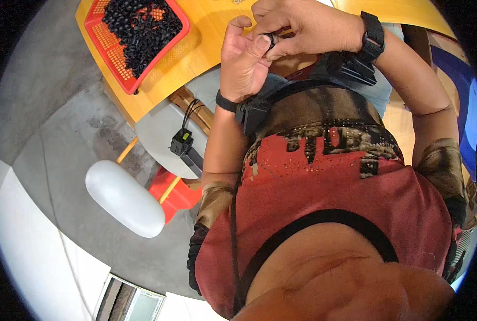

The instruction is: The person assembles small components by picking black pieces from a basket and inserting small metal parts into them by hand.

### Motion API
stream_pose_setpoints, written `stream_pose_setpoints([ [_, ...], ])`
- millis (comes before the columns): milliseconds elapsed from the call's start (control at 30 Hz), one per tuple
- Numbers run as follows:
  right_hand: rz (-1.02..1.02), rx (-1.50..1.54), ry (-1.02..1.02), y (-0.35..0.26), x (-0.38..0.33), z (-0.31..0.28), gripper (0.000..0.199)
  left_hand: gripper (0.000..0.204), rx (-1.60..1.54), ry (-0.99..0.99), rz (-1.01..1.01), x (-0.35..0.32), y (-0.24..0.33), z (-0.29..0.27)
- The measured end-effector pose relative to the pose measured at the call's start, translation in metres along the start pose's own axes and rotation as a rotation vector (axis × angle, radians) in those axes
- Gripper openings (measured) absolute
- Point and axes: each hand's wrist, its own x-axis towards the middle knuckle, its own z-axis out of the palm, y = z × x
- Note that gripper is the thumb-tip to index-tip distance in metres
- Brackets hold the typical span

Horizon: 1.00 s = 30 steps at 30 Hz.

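Close together at the yellow table's edge, my two hands meet around a small black part [272, 41], its shape mostly covered by fingers. My left hand [245, 67] pinches it, with the thumb pressed against it and the palm turned up. From the right, my right hand [316, 27] comes over it, thumb and fingers closed on the same piece. To the left of my hands, a red plastic basket [180, 27] holds a heap of small black parts [139, 32], some of them round.
The yellow table [201, 51] runs across the top. A white-backed chair [125, 198] with yellow supports stands to the left, near a red plastic object [180, 195]. A black device with a cable [182, 142] hangs beside my left forearm. Something blue [458, 96] lies at the right.
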Motion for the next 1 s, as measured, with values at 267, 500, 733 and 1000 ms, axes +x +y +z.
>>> stream_pose_setpoints([
  [267,0.053,0.23,-0.056,0.0,-0.006,-0.005,0.027,0.036,0.002,-0.016,-0.022,-0.001,-0.003,0.0],
  [500,-0.128,0.147,0.022,0.011,-0.006,0.005,0.027,0.053,0.008,-0.014,-0.13,0.0,0.0,-0.004],
  [733,-0.217,0.157,-0.015,0.009,0.002,0.004,0.027,0.065,-0.071,-0.056,-0.186,-0.004,0.002,-0.013],
  [1000,-0.327,0.268,0.033,0.023,0.004,0.017,0.016,0.048,-0.195,-0.016,-0.098,-0.005,-0.005,-0.011],
])
